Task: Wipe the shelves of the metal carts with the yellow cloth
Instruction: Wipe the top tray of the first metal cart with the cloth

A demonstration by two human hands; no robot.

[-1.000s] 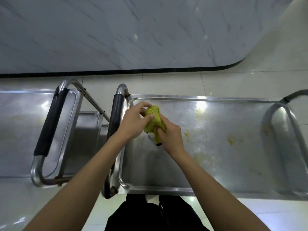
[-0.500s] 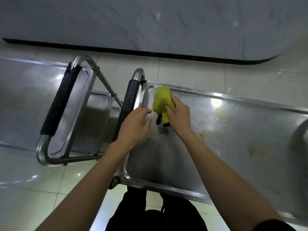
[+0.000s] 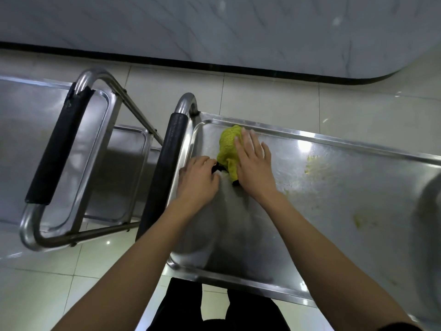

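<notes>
Lying under the flat right hand [image 3: 254,164], yellow cloth [image 3: 228,149], left hand [image 3: 199,179] seemingly pinching its edge.

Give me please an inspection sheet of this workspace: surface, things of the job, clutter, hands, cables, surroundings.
Surface: top shelf of the right metal cart, with yellow smears to the right and a fainter one nearer the front.
Job's things: yellow cloth bunched on the shelf near its far left corner; a second cart stands to the left.
Clutter: nothing seen.
Hands: right hand lies flat on the cloth, fingers straight; left hand pinches the cloth's black tag.
Cables: nothing seen.
Surroundings: pale tiled floor, marble wall with dark base strip.
</notes>
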